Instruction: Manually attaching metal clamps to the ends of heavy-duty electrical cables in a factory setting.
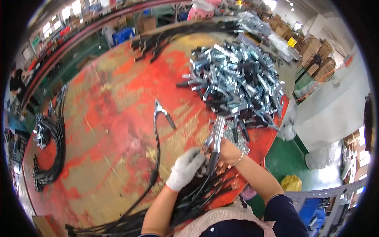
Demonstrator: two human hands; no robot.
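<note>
A silver spring clamp with black handle grips (218,134) stands tilted upright between my hands, jaws pointing away from me. My bare right hand (229,152), with a bracelet at the wrist, is closed around its right side. On the other side my left hand (186,168), in a white glove with grey fingertips, has its fingers curled closed against the clamp. A small copper-coloured piece shows by those fingertips; what they pinch is hidden. Below my hands lies a bundle of black cables (197,197) with copper ends. Another clamp (158,106), attached to a black cable, lies ahead on the table.
A large heap of silver clamps (241,79) covers the table's far right, beside a pile of small metal parts (233,132). Black cables (61,146) lie bundled along the left edge, more (158,41) at the far edge. The red, worn tabletop (118,106) is round-edged.
</note>
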